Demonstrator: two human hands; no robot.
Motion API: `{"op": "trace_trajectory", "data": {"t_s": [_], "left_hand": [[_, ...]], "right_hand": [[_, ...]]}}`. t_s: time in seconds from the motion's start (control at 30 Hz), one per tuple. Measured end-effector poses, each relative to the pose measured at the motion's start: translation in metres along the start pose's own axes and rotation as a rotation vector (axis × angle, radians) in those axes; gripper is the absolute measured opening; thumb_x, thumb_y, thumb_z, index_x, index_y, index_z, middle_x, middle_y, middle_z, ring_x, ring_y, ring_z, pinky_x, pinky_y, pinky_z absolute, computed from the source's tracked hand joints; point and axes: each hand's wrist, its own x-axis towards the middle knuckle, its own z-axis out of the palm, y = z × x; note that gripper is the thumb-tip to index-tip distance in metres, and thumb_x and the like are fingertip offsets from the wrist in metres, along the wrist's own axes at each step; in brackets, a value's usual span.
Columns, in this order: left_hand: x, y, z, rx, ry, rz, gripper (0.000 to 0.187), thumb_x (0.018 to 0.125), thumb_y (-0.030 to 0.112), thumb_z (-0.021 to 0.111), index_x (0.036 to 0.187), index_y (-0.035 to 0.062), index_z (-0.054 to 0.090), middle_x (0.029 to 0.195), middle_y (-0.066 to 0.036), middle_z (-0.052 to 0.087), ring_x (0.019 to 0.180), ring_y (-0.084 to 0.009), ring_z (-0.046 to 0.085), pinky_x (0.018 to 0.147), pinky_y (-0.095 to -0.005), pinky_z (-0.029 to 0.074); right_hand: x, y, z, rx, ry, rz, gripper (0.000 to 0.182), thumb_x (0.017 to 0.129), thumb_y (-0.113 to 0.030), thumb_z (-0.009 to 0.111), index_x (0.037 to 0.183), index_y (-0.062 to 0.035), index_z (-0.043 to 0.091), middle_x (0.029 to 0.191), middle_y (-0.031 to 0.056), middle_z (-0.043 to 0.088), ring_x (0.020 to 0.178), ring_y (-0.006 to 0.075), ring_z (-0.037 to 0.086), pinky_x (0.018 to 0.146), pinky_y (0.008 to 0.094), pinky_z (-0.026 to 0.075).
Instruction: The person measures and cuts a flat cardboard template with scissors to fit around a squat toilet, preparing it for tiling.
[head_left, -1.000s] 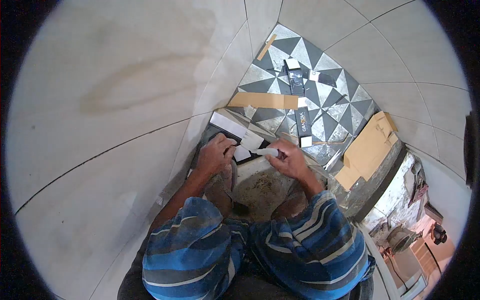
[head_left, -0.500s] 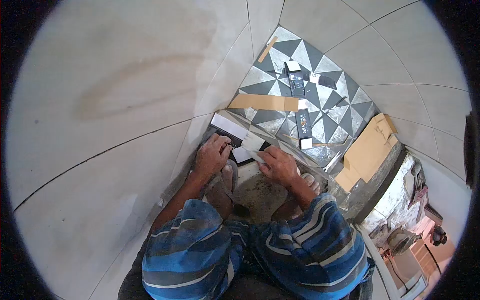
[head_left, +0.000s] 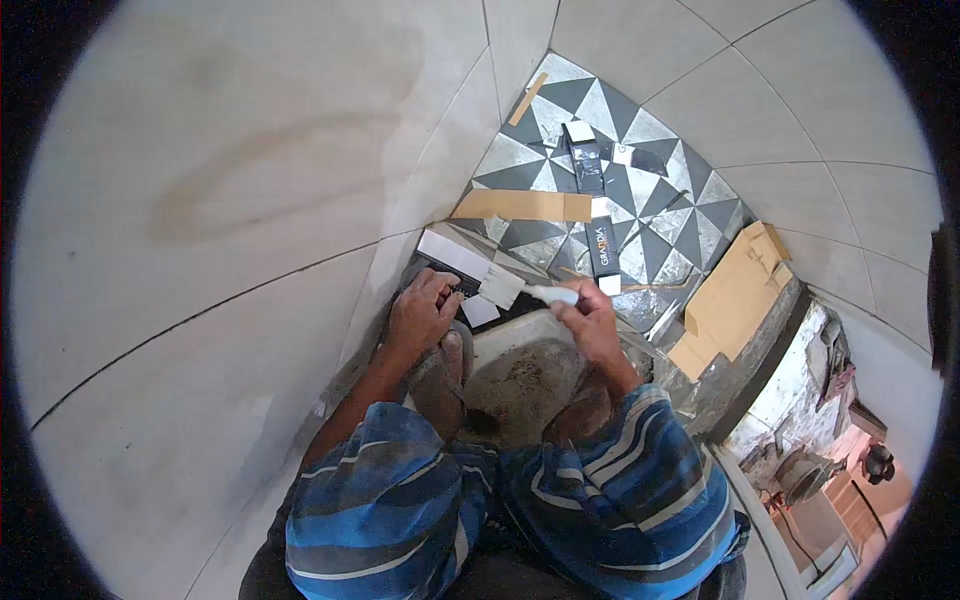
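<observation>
My right hand (head_left: 588,318) is closed around the pale handle of a scraper (head_left: 501,285), whose flat whitish blade points left over a black and white cardboard piece (head_left: 455,254). My left hand (head_left: 425,305) is bent at that piece's lower left edge, fingertips together close to the blade; what they pinch, if anything, is too small to make out. A smaller white piece (head_left: 480,310) lies below the blade.
Patterned tile floor (head_left: 625,195) carries a black labelled strip (head_left: 603,245), a brown cardboard strip (head_left: 520,205) and a larger cardboard sheet (head_left: 735,300) at right. Pale tiled walls (head_left: 250,150) rise on both sides. A basin-like rim (head_left: 500,338) stands before my feet.
My right hand has moved to the right, and the scraper's handle now shows, lying more level. The left hand has stayed nearly in place.
</observation>
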Motion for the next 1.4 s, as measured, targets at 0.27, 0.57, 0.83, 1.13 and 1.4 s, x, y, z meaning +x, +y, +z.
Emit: {"op": "trace_trajectory", "data": {"t_s": [0.27, 0.57, 0.83, 1.13, 1.4], "left_hand": [[0.005, 0.013, -0.003, 0.075, -0.015, 0.051, 0.043, 0.086, 0.022, 0.074, 0.127, 0.0131, 0.065, 0.108, -0.013, 0.062, 0.099, -0.0331, 0.066, 0.085, -0.0456, 0.055], [0.02, 0.033, -0.017, 0.182, 0.083, 0.141, 0.055, 0.082, 0.014, 0.078, 0.135, 0.0125, 0.062, 0.118, -0.015, 0.059, 0.108, -0.0366, 0.062, 0.091, -0.0461, 0.053], [0.019, 0.037, -0.02, 0.254, -0.096, -0.042, 0.053, 0.086, 0.03, 0.077, 0.133, 0.0119, 0.061, 0.115, -0.015, 0.059, 0.104, -0.0372, 0.064, 0.087, -0.0477, 0.054], [0.023, 0.028, 0.004, 0.229, -0.215, -0.124, 0.039, 0.082, 0.044, 0.079, 0.086, 0.0087, 0.062, 0.082, -0.01, 0.061, 0.075, -0.0321, 0.063, 0.067, -0.0458, 0.049], [0.026, 0.029, 0.008, 0.223, -0.251, -0.158, 0.037, 0.083, 0.04, 0.08, 0.083, 0.0077, 0.061, 0.081, -0.011, 0.061, 0.072, -0.0307, 0.061, 0.066, -0.0432, 0.049]], "right_hand": [[0.033, 0.014, -0.051, 0.698, 0.175, 0.371, 0.019, 0.093, -0.004, 0.065, 0.112, -0.007, 0.064, 0.094, 0.0002, 0.071, 0.077, 0.0092, 0.061, 0.07, 0.0228, 0.048], [0.077, 0.115, -0.062, -0.158, 0.18, 0.196, 0.025, 0.088, -0.014, 0.076, 0.109, -0.0058, 0.065, 0.083, 0.0059, 0.066, 0.075, 0.0157, 0.06, 0.072, 0.0317, 0.049], [0.119, 0.117, -0.038, -0.658, 0.001, 0.01, 0.034, 0.081, -0.018, 0.071, 0.114, -0.0101, 0.063, 0.11, 0.0152, 0.063, 0.106, 0.0369, 0.064, 0.086, 0.0478, 0.053], [0.132, 0.149, -0.03, -0.816, -0.029, -0.167, 0.034, 0.084, -0.013, 0.066, 0.117, -0.0122, 0.06, 0.116, 0.0134, 0.059, 0.111, 0.0366, 0.063, 0.09, 0.0497, 0.054], [0.125, 0.146, -0.036, -0.871, -0.08, -0.066, 0.039, 0.084, -0.014, 0.067, 0.122, -0.0116, 0.058, 0.121, 0.0142, 0.058, 0.115, 0.0371, 0.061, 0.09, 0.051, 0.054]]}}
